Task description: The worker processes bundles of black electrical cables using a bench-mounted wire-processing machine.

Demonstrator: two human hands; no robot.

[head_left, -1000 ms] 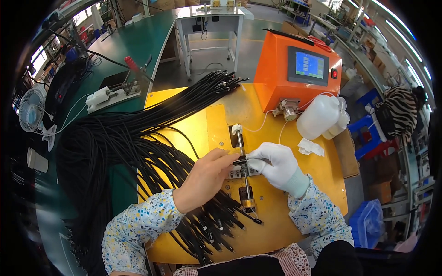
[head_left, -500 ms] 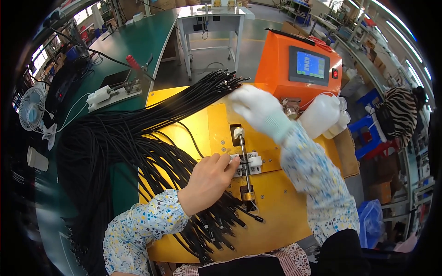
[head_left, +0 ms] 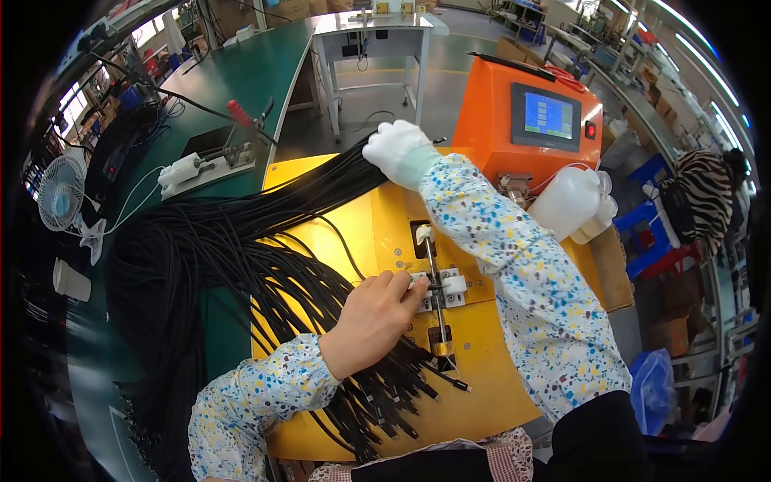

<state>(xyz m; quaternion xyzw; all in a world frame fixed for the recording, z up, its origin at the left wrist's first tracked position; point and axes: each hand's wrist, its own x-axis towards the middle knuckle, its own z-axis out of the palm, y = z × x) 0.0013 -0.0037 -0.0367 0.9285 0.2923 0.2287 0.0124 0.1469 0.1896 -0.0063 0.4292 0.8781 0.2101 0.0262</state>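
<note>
My left hand [head_left: 376, 309], bare, is closed in a pinch at the small white clamp block [head_left: 453, 286] on the yellow plate. One black cable [head_left: 344, 245] curves across the plate into its fingers; the pinched part is mostly hidden. A metal rod [head_left: 435, 261] with a white tip crosses the block. My right hand [head_left: 399, 151], in a white glove, is closed over the far ends of the black cable bundle [head_left: 321, 183]. One cable end [head_left: 438, 141] pokes out to its right. Below my left hand, several cable plugs [head_left: 385, 410] fan out over the plate.
An orange machine [head_left: 490, 104] with a lit screen [head_left: 548, 116] stands behind right, white plastic bottles [head_left: 566, 201] beside it. Cables pile over the green table [head_left: 233, 68] at left, near a small clamp fixture [head_left: 205, 173], a fan [head_left: 61, 195] and a white cup [head_left: 71, 281].
My right hand has moved left and slightly away from me, its fingers closing over the bundle's ends. My left hand stays at the clamp block. The whole view has shifted slightly.
</note>
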